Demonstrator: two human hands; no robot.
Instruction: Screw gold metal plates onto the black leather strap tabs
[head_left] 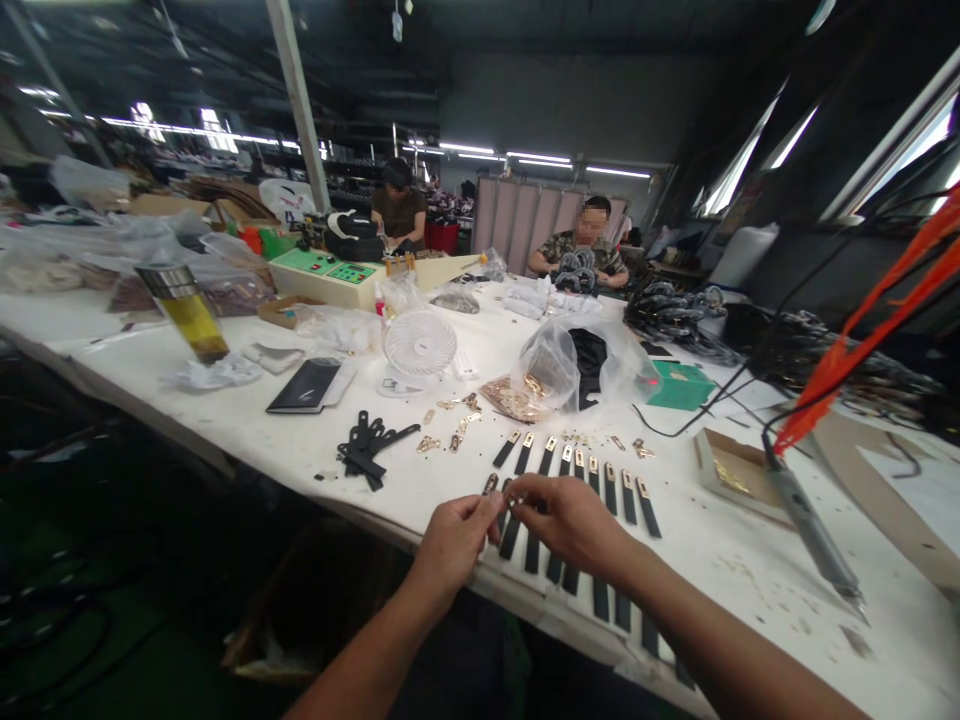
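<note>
My left hand (455, 540) is closed in a pinch near the table's front edge, and what sits between its fingertips is mostly hidden. A dark strap end with a gold-toned metal fitting (490, 484) shows just above its thumb; whether the hand holds it I cannot tell. My right hand (562, 515) meets the left, thumb and fingertips pinched on a small shiny metal piece (513, 502). Around and under the hands lie rows of short black straps (628, 497), many with gold metal ends. Left of them is a loose pile of black straps (369, 448), near scattered gold fittings (457, 437).
A clear plastic bag of metal fittings (525, 395) and a white fan (420, 345) stand behind. To the right are a shallow cardboard box (739, 480) and a hanging electric screwdriver (817, 540). A notebook (306, 385) and bottle (187, 320) are left. Two people sit across the table.
</note>
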